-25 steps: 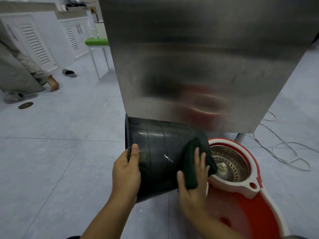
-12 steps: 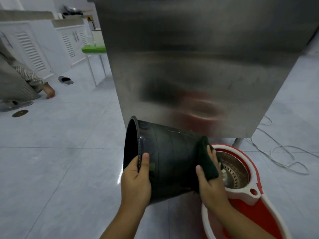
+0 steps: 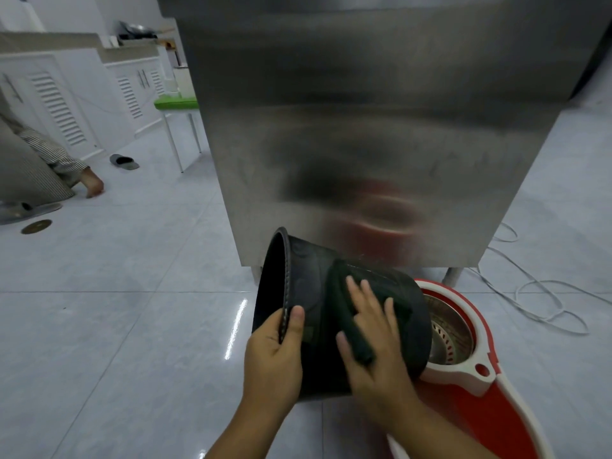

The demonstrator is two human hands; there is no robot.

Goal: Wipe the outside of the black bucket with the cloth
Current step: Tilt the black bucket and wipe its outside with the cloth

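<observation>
Head view: black bucket [image 3: 311, 293] held sideways in the air above the floor, beside the red mop bucket [image 3: 490, 402]. Left hand [image 3: 273, 356] pinches its rim; right hand [image 3: 374, 339] presses the cloth [image 3: 341, 293] flat, fingers extended. Bucket likely light, stiff, slippery; grip the rim.

— Where is the camera mounted?
— On my head, one wide-angle view, facing forward and down.
— Range?
— Close: my left hand [image 3: 273, 356], right hand [image 3: 377, 346] and bucket [image 3: 311, 286] fill the lower centre; floor [image 3: 116, 326] beyond.
</observation>
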